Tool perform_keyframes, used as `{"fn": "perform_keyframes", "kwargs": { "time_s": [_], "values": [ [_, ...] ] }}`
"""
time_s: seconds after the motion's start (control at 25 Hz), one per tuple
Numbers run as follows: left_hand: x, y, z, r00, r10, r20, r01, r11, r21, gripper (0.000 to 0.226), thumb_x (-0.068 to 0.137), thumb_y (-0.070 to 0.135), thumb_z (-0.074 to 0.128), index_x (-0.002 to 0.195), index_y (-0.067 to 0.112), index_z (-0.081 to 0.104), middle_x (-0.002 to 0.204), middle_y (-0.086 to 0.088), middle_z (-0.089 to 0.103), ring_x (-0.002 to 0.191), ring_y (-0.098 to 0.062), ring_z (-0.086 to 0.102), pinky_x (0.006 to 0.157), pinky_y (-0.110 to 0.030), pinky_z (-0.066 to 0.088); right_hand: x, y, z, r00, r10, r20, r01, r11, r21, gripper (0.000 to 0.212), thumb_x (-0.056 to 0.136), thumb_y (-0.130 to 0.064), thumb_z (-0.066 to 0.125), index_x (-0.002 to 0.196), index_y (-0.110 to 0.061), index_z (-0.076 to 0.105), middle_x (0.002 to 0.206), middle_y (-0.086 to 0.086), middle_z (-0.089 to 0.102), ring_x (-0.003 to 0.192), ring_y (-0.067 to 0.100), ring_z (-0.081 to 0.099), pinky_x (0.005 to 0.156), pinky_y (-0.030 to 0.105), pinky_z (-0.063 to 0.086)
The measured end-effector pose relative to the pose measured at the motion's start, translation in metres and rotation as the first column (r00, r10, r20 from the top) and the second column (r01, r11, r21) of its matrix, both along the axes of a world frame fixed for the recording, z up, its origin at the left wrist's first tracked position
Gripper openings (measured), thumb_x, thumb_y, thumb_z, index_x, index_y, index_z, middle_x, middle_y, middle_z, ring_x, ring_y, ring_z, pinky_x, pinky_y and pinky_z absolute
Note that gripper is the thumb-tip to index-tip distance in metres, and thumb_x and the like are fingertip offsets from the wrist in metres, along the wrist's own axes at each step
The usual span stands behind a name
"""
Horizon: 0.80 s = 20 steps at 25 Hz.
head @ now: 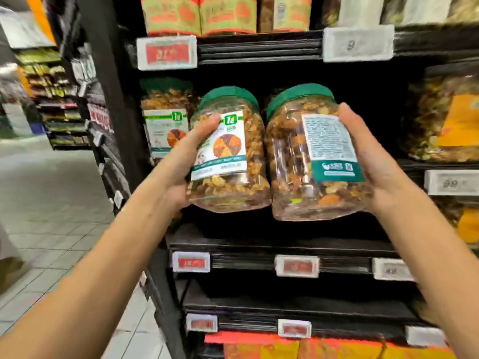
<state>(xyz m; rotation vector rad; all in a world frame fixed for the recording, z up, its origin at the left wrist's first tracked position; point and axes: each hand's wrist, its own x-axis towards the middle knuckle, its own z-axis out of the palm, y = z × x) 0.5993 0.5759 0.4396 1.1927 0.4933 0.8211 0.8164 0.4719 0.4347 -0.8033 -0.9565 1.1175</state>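
Head view shows your left thumb (207, 123) pressed on the front label while your left hand (176, 177) grips the left jar (233, 182). Your right hand (375, 174) grips the right jar (298, 161), whose back label faces you. You hold both in front of the dark middle shelf (285, 244), side by side. Each long axis runs base to green lid, lids upward, with the right jar's lid leaning toward the left jar. Your other fingers are hidden behind the jars, and the label print is too blurred to read.
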Motion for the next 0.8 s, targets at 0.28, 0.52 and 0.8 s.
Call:
{"fn": "perform_keyframes", "kwargs": {
  "time_s": [0.28,0.52,0.8],
  "values": [
    [0.034,0.057,0.037,0.993,0.109,-0.037,-0.107,0.993,0.058,0.037,0.066,0.046,0.072,0.081,0.012,0.076,0.087,-0.009,0.075,0.074,-0.023,0.072,0.064,-0.04,0.058,0.024,0.069,0.042,0.989,-0.145,0.01,0.145,0.989,-0.002,0.037,0.086,-0.047,0.057,0.081,-0.014,0.073,0.082,0.009,0.075,0.071,0.021,0.072,0.057,0.035,0.057],
    [0.059,0.071,0.015,0.875,0.478,-0.08,-0.422,0.832,0.36,0.085,0.059,0.058,0.078,0.121,0.004,0.055,0.106,-0.008,0.071,0.09,-0.02,0.071,0.081,-0.039,0.057,0.044,0.111,0.021,0.894,-0.355,0.275,0.323,0.934,0.156,0.052,0.075,-0.058,0.055,0.107,-0.018,0.064,0.096,-0.002,0.074,0.091,0.015,0.07,0.084,0.032,0.055],
    [0.054,0.063,-0.009,0.751,0.649,-0.118,-0.477,0.657,0.584,0.064,0.081,0.055,0.06,0.13,0.015,0.05,0.12,0.007,0.064,0.11,-0.008,0.06,0.097,-0.03,0.047,0.067,0.105,0.003,0.812,-0.365,0.456,0.332,0.93,0.154,0.033,0.088,-0.056,0.045,0.102,-0.029,0.058,0.087,-0.026,0.07,0.085,-0.009,0.065,0.071,0.011,0.051]
  ]
}}
